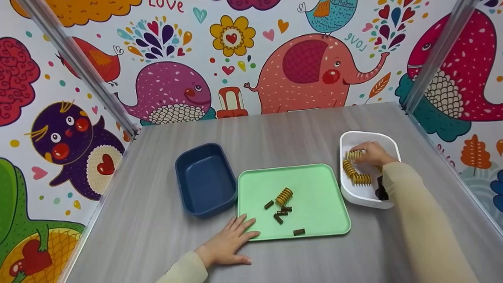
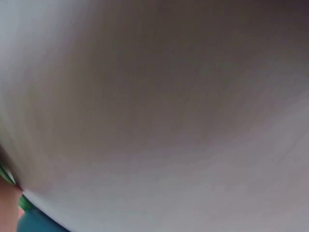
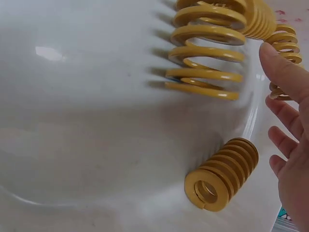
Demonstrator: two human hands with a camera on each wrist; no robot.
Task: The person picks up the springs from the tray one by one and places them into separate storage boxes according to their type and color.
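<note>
In the head view, my right hand (image 1: 371,153) reaches into the white bin (image 1: 369,202) at the right. Its thumb and fingers pinch a yellow coil spring (image 3: 285,46) near the bin's far wall. Other yellow springs lie about it, among them an upright-looking one (image 3: 207,53) and a tightly wound one (image 3: 222,174) in the right wrist view. My left hand (image 1: 230,241) lies spread, fingers straight, over the lower left corner of the green tray (image 1: 318,188). On that tray are one yellow spring (image 1: 284,196) and several small dark brown springs (image 1: 299,232). The left wrist view is mostly blurred tabletop.
A dark blue bin (image 1: 206,184) stands left of the tray, close against its edge. A black object (image 1: 381,190) lies in the white bin, partly behind my sleeve. Printed cartoon panels and metal posts (image 1: 436,59) bound the grey table (image 1: 255,141).
</note>
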